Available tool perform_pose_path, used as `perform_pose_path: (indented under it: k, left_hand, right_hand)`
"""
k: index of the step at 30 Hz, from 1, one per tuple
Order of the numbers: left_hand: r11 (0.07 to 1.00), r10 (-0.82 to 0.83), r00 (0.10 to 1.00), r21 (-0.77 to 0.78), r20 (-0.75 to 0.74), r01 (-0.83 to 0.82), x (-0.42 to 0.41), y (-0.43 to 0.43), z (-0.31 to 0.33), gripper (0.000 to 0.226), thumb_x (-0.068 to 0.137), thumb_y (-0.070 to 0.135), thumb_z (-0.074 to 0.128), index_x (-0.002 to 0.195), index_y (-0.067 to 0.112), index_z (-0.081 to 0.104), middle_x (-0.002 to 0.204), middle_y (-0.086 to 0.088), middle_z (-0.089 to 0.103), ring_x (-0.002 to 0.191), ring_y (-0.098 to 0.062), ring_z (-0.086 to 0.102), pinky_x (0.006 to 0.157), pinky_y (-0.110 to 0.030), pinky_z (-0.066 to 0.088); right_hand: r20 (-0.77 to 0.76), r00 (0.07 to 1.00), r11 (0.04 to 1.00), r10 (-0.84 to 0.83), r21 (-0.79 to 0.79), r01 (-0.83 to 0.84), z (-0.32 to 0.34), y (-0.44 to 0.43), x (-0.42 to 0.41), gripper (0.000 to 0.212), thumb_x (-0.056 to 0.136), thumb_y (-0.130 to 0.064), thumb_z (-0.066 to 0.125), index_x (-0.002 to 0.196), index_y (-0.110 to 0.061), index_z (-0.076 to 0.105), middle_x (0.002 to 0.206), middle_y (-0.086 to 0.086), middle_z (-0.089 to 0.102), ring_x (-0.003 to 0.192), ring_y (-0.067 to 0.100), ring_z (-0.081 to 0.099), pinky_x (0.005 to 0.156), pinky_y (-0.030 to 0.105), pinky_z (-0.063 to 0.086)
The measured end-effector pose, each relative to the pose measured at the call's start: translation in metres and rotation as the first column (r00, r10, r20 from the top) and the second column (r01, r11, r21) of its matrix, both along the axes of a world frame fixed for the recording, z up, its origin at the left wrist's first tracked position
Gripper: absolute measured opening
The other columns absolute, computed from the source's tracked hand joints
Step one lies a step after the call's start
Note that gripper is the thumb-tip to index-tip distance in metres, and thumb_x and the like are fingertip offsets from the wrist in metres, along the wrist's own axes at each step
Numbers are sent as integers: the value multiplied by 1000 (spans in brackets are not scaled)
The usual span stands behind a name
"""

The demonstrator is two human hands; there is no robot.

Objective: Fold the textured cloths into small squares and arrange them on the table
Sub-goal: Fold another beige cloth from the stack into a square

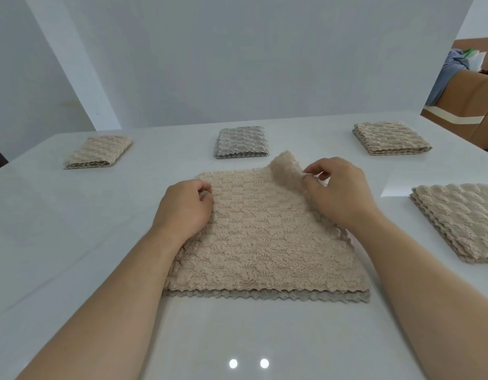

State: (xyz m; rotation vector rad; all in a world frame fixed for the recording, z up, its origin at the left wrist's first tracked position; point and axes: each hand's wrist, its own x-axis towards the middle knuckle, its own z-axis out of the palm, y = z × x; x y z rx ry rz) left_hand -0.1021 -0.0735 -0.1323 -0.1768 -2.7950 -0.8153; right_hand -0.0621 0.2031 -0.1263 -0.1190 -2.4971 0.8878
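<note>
Beige textured cloth (pixel 259 242) lies flat at centre of the white table (pixel 73 242), doubled over, two scalloped layers showing at the near edge. Left hand (pixel 185 207) has fingers curled, pinching the cloth's far-left edge, palm resting on the fabric. Right hand (pixel 336 190) pinches the far-right corner between thumb and fingertips, with the corner lifted and curled off the table.

Folded squares sit apart along the far side: beige square (pixel 97 152) left, grey square (pixel 241 142) middle, second beige square (pixel 390 138) right. A larger folded beige cloth (pixel 462 218) lies near the right edge.

Off the table at right is a cardboard box (pixel 467 97) holding a blue garment (pixel 451 69) and a white bag (pixel 475 60).
</note>
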Motion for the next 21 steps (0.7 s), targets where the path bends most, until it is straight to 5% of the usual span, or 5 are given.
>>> perform_pose_path:
  k: [4, 8, 13, 16, 21]
  left_hand:
    - [1000, 2, 1000, 7, -14, -2, -1, 0, -1, 30, 98, 25, 60, 126, 20, 69, 121, 1, 70, 93, -5, 52, 85, -20, 38]
    - [1000, -6, 1000, -5, -28, 6, -2, -1, -2, 38, 95, 26, 63, 132, 19, 64, 126, -2, 67, 112, -16, 60, 94, -26, 42]
    - [999, -37, 998, -5, -45, 37, -1, -1, -1, 54, 89, 25, 71, 141, 22, 55, 138, -4, 58, 125, -23, 56, 105, -35, 43]
    - [997, -78, 995, 16, -63, 79, 0, -1, -2, 57, 85, 21, 75, 139, 24, 55, 133, -2, 58, 122, -22, 56, 98, -28, 42]
    - [995, -100, 993, 11, -70, 101, -4, -3, -5, 69, 86, 26, 73, 149, 20, 47, 148, -2, 50, 136, -19, 45, 113, -30, 34]
  right_hand:
    - [-1, 996, 982, 84, -170, -83, 9, -10, 12, 12, 91, -17, 63, 91, -25, 72, 88, -15, 67, 63, -1, 54, 67, 22, 42]
    - [4, 987, 938, 162, -313, -152, 12, -14, 17, 20, 88, -7, 59, 82, -24, 67, 77, -4, 70, 47, 3, 47, 49, 17, 37]
    - [41, 954, 897, 296, -355, -263, 13, -17, 20, 44, 91, 4, 48, 93, -33, 73, 92, 1, 73, 68, 28, 59, 61, 32, 45]
    - [36, 941, 901, 336, -305, -310, 15, -19, 20, 55, 91, 10, 42, 92, -33, 76, 107, 1, 68, 86, 16, 63, 70, 34, 49]
    - [30, 956, 880, 291, -401, -255, 18, -21, 19, 32, 94, 6, 42, 86, -8, 69, 95, 3, 66, 74, 9, 57, 62, 14, 42]
